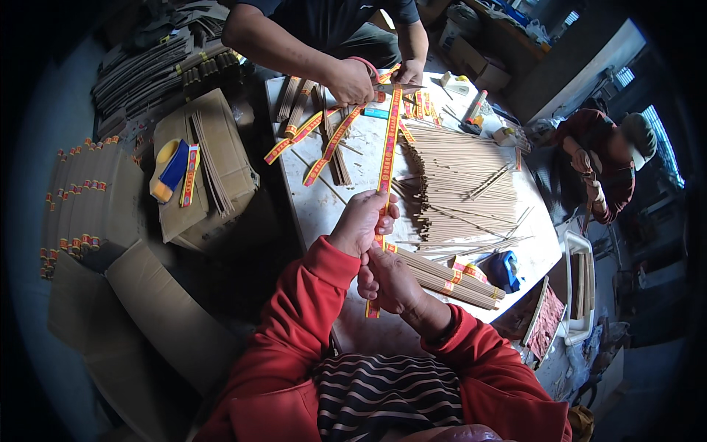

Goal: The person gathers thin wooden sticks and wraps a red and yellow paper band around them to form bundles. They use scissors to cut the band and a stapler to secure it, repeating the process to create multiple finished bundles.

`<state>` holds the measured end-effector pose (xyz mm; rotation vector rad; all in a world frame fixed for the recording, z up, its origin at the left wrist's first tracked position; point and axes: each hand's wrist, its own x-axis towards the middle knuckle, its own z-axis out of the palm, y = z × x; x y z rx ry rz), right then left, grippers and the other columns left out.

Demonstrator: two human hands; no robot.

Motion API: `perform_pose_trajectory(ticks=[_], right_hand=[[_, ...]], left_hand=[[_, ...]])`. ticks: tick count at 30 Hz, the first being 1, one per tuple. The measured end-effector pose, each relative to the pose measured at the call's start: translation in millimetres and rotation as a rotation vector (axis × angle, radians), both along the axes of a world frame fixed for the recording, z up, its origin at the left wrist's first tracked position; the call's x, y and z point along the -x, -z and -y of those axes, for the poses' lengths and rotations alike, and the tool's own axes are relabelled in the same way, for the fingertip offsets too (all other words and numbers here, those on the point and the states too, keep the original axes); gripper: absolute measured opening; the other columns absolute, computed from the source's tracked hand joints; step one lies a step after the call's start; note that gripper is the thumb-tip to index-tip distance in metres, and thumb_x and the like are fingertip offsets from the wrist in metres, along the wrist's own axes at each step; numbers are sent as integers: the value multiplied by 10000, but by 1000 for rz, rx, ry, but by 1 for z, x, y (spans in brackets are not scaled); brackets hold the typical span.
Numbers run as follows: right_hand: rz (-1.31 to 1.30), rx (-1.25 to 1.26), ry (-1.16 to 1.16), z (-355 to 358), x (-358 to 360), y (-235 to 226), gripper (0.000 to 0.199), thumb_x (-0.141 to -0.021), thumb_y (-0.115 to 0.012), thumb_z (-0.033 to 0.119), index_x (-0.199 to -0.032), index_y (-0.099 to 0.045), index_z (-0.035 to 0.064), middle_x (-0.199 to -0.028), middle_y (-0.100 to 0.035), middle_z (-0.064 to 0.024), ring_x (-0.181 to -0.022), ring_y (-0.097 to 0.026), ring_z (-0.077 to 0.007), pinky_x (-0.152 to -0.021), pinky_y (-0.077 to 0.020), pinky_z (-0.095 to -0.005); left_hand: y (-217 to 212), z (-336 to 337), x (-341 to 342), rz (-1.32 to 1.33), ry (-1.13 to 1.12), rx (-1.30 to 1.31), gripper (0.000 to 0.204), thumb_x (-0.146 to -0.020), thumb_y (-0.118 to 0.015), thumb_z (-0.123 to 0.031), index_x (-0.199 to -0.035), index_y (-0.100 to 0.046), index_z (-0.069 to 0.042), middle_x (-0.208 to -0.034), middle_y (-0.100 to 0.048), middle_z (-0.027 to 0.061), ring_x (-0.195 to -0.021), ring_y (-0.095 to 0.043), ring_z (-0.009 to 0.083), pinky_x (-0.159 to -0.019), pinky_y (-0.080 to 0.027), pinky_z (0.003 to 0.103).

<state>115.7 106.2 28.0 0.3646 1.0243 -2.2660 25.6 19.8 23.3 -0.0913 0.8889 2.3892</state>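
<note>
**Ana:** While the head view looks straight down, both of the wearer's hands sit at the near edge of the white table (317, 214). The left hand (362, 221) is closed around a long red-and-yellow paper strip (389, 140), fingers wrapped over it. The right hand (390, 280) sits just below and touching, pinching the strip's near end, which pokes out under the palm.

**Ben:** And the strip's long axis?

**Ana:** It runs almost straight away from the wearer, across the table to the far side. There another person's hand (352, 79) holds scissors (390, 87) right at the strip's far end. So the strip is stretched between the two people, with the left hand the farther forward of the wearer's two.

**Ben:** What's around them?

**Ana:** To the right of the strip lies a broad heap of thin pale sticks (456, 184). Nearer the right hand are bundles of sticks (449, 280) already banded in the same paper. More loose strips (324, 144) lie fanned on the far left of the tabletop. Left of the table, a cardboard box (202, 169) carries a yellow-and-blue tool, and a second person sits beyond the table's right corner.
</note>
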Motion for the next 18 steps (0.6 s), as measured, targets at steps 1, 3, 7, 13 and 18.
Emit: perform_pose_trajectory(ticks=[1,3,7,13,18], right_hand=[[-2,2,-2,0,0,1,284,-913,-319,337,-802,-421,96,-553,-400,-2,-446,-326,-95,-416,-291,-215],[-2,-6,4,-1,0,1,286,-912,-326,334,-801,-426,90,-551,-413,-9,-447,-342,-105,-419,-300,-225],[16,20,15,-2,0,2,300,-911,-336,332,-796,-440,75,-543,-443,-24,-424,-367,-123,-417,-339,-251],[-12,3,-33,-6,2,6,319,-904,-345,343,-820,-459,58,-581,-476,-44,-470,-419,-140,-441,-359,-260],[-203,-413,-222,-28,22,-16,411,-889,-387,376,-925,-495,-19,-747,-571,-99,-650,-562,-179,-625,-460,-281]], left_hand=[[0,0,0,-1,0,8,188,-876,-424,-164,-896,-467,18,-669,-479,63,-470,-357,68,-417,-288,181],[0,0,1,-3,-1,19,190,-878,-422,-167,-897,-466,17,-669,-479,62,-468,-355,67,-415,-285,181],[0,0,0,-10,-7,28,197,-880,-422,-176,-896,-466,15,-667,-479,59,-464,-351,66,-412,-283,180],[1,-1,1,-13,-32,34,200,-881,-419,-184,-869,-469,10,-652,-482,70,-450,-354,73,-391,-277,189],[2,-1,3,-23,-76,61,188,-879,-416,-176,-850,-476,0,-629,-487,65,-432,-356,76,-376,-276,196]])
